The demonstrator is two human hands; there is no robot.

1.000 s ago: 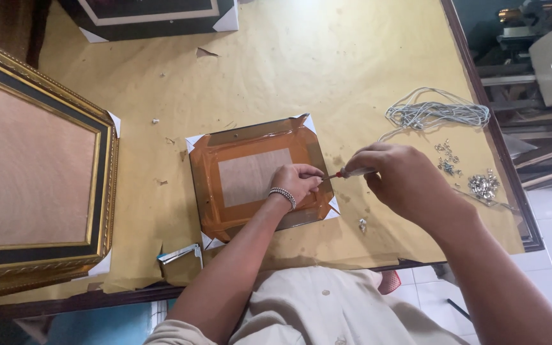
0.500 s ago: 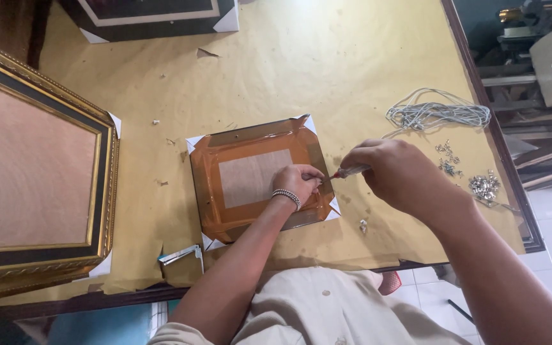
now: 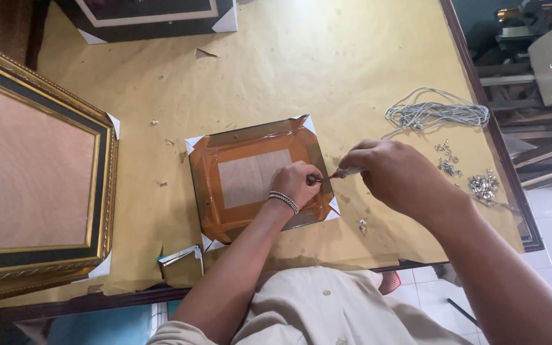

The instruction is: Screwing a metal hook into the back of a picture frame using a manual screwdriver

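A small picture frame [image 3: 250,176] lies face down on the paper-covered table [image 3: 327,70], its back sealed with brown tape and its corners capped in white. My left hand [image 3: 298,184] rests on the frame's right edge, fingers pinched on a small metal piece there. My right hand [image 3: 394,176] holds a thin screwdriver [image 3: 346,172] with a red collar, its tip pointed at the spot under my left fingers.
A large gold and black frame [image 3: 33,172] lies at the left, and a dark frame [image 3: 154,16] at the far edge. A coil of grey cord [image 3: 439,115] and small piles of metal screws and hangers [image 3: 480,185] sit at the right. A metal tool [image 3: 180,257] lies by the near edge.
My right hand has moved a little left with the screwdriver, closer to my left fingers on the frame's edge. The frame and my left hand stay put.
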